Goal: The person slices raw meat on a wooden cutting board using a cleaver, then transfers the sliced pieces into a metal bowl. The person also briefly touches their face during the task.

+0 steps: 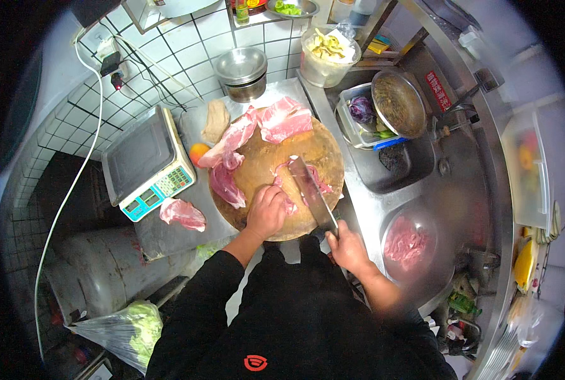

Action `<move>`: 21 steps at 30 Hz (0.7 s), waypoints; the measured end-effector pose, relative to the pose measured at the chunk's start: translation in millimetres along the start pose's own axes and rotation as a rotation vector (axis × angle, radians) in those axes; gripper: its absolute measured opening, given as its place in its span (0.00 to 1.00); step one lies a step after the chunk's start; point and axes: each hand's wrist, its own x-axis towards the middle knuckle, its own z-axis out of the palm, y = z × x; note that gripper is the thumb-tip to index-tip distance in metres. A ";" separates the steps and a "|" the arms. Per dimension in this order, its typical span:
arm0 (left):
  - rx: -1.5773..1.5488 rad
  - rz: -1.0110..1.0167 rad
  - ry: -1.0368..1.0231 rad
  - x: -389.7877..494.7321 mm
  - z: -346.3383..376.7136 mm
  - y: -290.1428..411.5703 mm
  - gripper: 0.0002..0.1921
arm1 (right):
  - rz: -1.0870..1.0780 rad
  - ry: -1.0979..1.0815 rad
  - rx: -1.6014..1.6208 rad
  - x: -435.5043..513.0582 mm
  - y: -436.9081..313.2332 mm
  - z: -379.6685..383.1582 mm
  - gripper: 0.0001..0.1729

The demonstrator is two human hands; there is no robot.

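A round wooden chopping block (263, 161) stands before me with raw meat on it. My right hand (348, 246) is closed on the handle of a broad cleaver (313, 192), whose blade lies across the right part of the block. Thin meat strips (321, 179) lie beside the blade. My left hand (268, 211) rests on the block's near part, fingers bent against a small piece of meat (288, 205); whether they grip it is unclear. Large raw meat pieces (284, 118) lie at the far edge, and a darker piece (227, 183) at the left.
A digital scale (144, 161) and a raw meat piece (182, 214) are at the left. Stacked metal bowls (242, 71) stand behind the block. To the right are a sink (391, 175), a plastic tub with red cabbage (362, 109) and a bowl of cut meat (408, 242).
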 end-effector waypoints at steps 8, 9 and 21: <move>-0.015 0.021 -0.032 1.6 0.1 1.3 0.09 | -0.016 -0.157 -0.147 -16.0 -21.8 -0.6 0.18; -0.005 0.037 -0.045 2.1 0.2 1.3 0.09 | 0.003 -0.181 -0.171 -13.7 -24.2 0.3 0.18; 0.094 0.067 -0.072 0.1 0.0 -6.0 0.09 | 0.033 -0.136 -0.102 20.4 -23.7 18.0 0.18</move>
